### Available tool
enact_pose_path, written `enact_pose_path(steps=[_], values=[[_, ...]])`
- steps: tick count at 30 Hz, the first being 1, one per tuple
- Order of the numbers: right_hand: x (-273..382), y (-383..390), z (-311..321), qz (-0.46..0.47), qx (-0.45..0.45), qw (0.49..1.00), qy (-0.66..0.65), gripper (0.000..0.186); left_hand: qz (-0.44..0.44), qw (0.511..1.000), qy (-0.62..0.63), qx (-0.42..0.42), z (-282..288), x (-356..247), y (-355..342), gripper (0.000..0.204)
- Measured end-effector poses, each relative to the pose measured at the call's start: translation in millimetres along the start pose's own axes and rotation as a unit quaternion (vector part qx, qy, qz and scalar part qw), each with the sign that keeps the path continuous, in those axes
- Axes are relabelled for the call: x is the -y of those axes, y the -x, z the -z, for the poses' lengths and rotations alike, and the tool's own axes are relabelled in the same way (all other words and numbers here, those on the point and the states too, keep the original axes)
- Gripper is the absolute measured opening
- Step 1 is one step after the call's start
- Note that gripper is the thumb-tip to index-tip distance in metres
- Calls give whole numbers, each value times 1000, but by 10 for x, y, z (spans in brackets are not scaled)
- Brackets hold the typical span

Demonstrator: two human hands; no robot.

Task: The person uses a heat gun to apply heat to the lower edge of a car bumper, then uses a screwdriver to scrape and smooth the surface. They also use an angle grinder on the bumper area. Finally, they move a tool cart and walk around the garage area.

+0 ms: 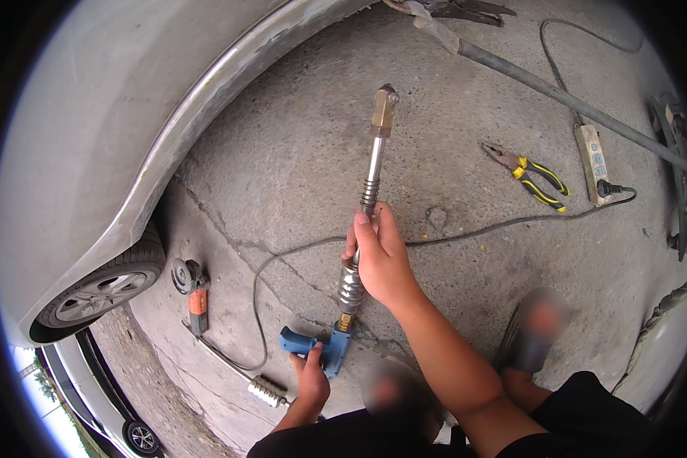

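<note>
My right hand is closed around the chrome shaft of a long tool with springs and a brass-coloured tip. My left hand grips the blue pistol-style handle at the tool's lower end, its thumb or finger against the blue body. The tool points away from me, above the concrete ground. A grey cable runs across the ground behind it. To its right lie yellow-and-black pliers; to its left, an orange-and-grey angle grinder and a slide hammer lie on the ground.
A silver car body with a wheel borders the left. A power strip, a long metal bar and locking pliers lie right and above. My feet and legs are at the bottom. Another car stands at lower left.
</note>
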State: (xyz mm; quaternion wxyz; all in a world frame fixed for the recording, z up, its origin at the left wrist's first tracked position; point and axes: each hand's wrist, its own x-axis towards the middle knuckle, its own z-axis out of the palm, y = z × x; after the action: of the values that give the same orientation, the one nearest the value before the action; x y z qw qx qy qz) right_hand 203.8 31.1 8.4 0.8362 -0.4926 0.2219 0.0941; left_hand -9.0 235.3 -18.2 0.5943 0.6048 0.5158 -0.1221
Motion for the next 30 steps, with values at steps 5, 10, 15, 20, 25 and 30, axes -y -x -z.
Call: enact_pose_path(steps=[5,10,15,20,25,30], values=[[208,-180,-252,0,72,997,-35,26,-22,999,-15,-41,-141,-47,19,42],[447,-275,-363,23,93,995,-20,28,-23,999,-23,-25,-267,-196,77,45],[336,-314,-353,25,78,996,-28,26,-13,998,-21,-62,-302,-221,66,46],[353,-327,-323,19,67,997,-21,26,15,998,-25,-56,-321,-249,10,54],[390,-302,-384,10,85,996,8,29,29,998,-16,-59,-294,-222,-32,52],[355,-325,-396,30,75,997,3,27,41,997,-24,-60,-278,-225,-72,49]])
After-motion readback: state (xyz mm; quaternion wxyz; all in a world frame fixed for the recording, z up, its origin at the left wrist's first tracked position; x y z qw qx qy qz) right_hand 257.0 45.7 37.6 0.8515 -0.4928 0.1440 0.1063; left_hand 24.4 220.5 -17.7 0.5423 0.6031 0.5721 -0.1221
